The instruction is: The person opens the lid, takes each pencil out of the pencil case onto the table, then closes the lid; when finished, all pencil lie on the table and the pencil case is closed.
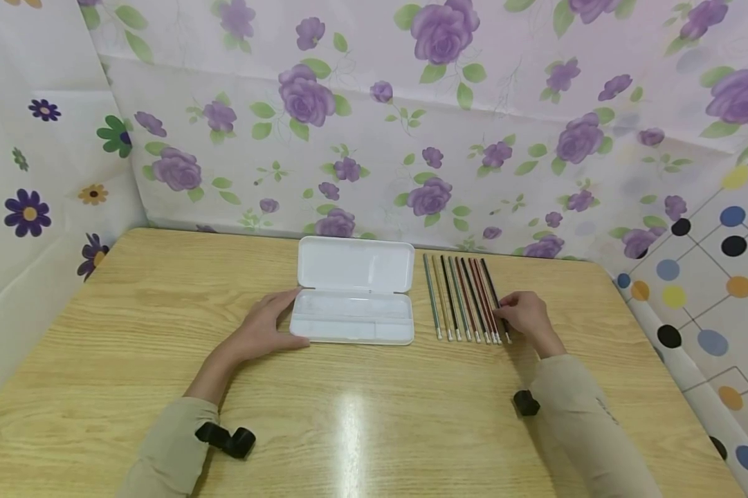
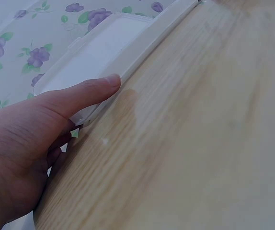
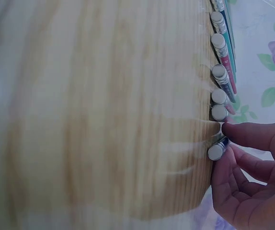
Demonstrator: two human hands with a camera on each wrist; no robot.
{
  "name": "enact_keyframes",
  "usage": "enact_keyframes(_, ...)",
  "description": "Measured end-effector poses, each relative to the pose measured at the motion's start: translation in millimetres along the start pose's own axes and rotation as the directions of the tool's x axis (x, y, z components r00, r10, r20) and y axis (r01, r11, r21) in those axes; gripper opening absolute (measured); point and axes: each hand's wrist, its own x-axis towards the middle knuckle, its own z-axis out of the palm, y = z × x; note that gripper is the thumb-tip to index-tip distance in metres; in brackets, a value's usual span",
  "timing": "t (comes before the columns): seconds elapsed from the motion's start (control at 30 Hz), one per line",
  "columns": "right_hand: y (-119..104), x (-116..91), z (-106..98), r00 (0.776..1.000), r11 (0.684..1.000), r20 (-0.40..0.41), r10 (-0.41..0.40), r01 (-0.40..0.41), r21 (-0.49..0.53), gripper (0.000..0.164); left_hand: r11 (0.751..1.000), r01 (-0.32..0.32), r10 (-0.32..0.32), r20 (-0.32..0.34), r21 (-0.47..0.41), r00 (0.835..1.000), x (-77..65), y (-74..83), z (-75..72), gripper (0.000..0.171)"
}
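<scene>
A white pencil case [image 1: 356,331] lies open, its lid [image 1: 355,264] tipped back toward the wall. My left hand [image 1: 263,328] holds the case by its left end, with the thumb [image 2: 94,90] along the front edge and the other fingers partly hidden behind. To the right of the case, several eraser-tipped pencils [image 1: 432,296] lie side by side, white erasers toward me, in teal, yellow, black and dark red. At the row's right end, my right hand [image 1: 526,315] pinches a black pencil [image 1: 491,285] between thumb and fingers; its white eraser [image 3: 215,152] shows in the right wrist view.
The wood-grain table [image 1: 398,422] reaches toward me, with a light reflection at its front middle. Flowered sheeting [image 1: 374,152] hangs along the back edge, and dotted sheeting [image 1: 710,304] covers the right side. Dark wrist devices [image 1: 239,443] sit on both sleeves.
</scene>
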Motion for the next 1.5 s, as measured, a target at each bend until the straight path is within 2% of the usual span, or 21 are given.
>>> enact_keyframes(0.2, 0.8, 0.0, -1.4, 1.000, 1.000, 0.013, 0.009, -0.009, 0.004, 0.032, 1.000, -0.010, 0.010, -0.007, 0.006, 1.000, 1.1, -1.5, 0.4, 0.095)
enact_keyframes(0.87, 1.7, 2.1, -2.1, 0.999, 0.992, 0.020, 0.039, -0.041, 0.116, 0.034, 1.000, -0.015, 0.015, -0.004, 0.002, 1.000, -0.1, -0.6, -0.5, 0.095)
enact_keyframes(1.07, -15.0, 1.9, -11.1, 0.999, 0.998, -0.020, -0.039, 0.040, 0.057, 0.035, 1.000, -0.007, 0.007, 0.000, -0.010, 1.000, -1.0, 0.7, -0.3, 0.097)
enact_keyframes(1.27, -44.9, 3.0, -6.8, 0.983, 0.984, -0.044, -0.177, 0.177, -0.011, 0.030, 1.000, -0.004, 0.004, 0.001, -0.005, 1.000, -1.0, 1.6, -0.4, 0.097)
enact_keyframes(1.4, -65.5, 1.6, 3.3, 0.959, 0.959, 0.014, -0.282, 0.282, -0.013, 0.029, 1.000, -0.002, 0.002, 0.001, -0.007, 1.000, -1.0, 1.8, -0.7, 0.098)
enact_keyframes(1.5, -81.2, 0.7, 13.0, 0.934, 0.936, 0.079, -0.350, 0.351, -0.006, 0.029, 1.000, -0.003, 0.003, 0.001, -0.008, 1.000, -1.0, 1.3, -0.6, 0.098)
